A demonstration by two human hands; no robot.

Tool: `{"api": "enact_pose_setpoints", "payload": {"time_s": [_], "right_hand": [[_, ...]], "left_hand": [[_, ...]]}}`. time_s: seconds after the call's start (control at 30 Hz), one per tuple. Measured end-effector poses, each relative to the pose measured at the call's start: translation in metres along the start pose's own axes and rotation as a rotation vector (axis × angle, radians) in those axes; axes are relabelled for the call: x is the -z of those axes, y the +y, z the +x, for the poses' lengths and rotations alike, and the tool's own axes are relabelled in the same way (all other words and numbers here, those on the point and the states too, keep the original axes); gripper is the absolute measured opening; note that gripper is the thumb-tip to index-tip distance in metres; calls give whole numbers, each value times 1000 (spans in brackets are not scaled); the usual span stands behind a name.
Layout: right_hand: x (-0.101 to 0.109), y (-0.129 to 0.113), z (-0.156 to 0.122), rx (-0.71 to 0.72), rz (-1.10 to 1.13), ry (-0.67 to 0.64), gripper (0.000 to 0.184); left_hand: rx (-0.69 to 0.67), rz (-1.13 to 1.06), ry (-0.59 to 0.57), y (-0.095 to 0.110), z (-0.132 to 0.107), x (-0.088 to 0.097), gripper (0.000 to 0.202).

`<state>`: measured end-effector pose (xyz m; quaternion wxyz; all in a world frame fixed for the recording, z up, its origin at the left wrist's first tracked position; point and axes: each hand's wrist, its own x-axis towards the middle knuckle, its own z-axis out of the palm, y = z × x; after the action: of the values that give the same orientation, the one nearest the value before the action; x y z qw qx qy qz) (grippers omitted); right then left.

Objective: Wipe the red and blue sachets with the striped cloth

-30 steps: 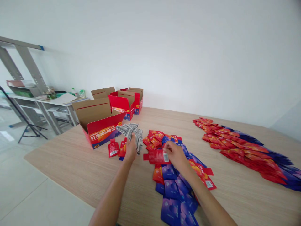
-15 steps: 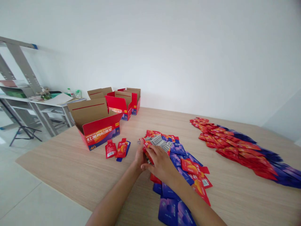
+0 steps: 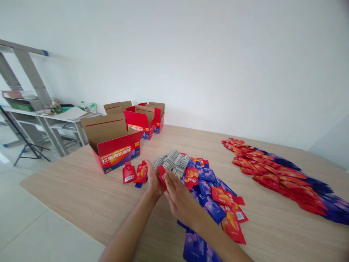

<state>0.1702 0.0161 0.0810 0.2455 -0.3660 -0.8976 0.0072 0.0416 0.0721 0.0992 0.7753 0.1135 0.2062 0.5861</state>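
My left hand is held up on edge, its fingers round the side of a red pouch. Pressed against the other side of that pouch is my right hand, with its fingers together. How many pouches are between the palms is hidden. Just beyond my fingers lies a heap of grey-and-white striped slips. Blue pouches and red pouches are spread under and right of my right forearm. Left of my left hand are a red pouch showing its barcode and another red pouch overlapping a blue one.
An open red carton stands at the left, with more open cartons behind it near the wall. A long overlapping row of red and blue pouches runs along the right. Beyond the table's left edge are desks and a tripod.
Both hands have come closer together, with the right fingers straighter and flat against the pouch. More of the striped slips now shows beyond them. The view has shifted slightly.
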Motion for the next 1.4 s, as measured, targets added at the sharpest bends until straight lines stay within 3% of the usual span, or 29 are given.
{"api": "enact_pose_setpoints", "payload": {"time_s": [0.13,0.33,0.43,0.6,0.7,0.83,1.0,1.13,1.3,1.4], "right_hand": [[-15,-6,-1,-22,34,61,71],[-29,21,2,-142,66,203,65],[-27,30,2,-220,173,244,61],[-15,16,5,-217,453,205,54],[-2,16,9,-246,531,273,49],[12,42,10,-285,172,484,42],[19,58,6,-128,-179,401,42],[13,38,8,-149,-169,340,32],[-4,17,7,-175,-53,370,52],[-11,11,5,-140,20,360,52]], "left_hand": [[-25,7,24,-2,1,1,71],[129,25,-156,-47,0,10,80],[192,0,-183,-58,-2,14,84],[145,-58,-171,-35,-3,9,98],[61,-22,-138,-20,-3,3,96],[88,-15,-178,-22,-5,-4,81],[123,-38,-217,-30,-9,-6,70],[151,-40,-224,-29,-11,-5,74],[129,-57,-244,-26,-12,-2,81],[163,-87,-235,-22,-8,2,89]]}}
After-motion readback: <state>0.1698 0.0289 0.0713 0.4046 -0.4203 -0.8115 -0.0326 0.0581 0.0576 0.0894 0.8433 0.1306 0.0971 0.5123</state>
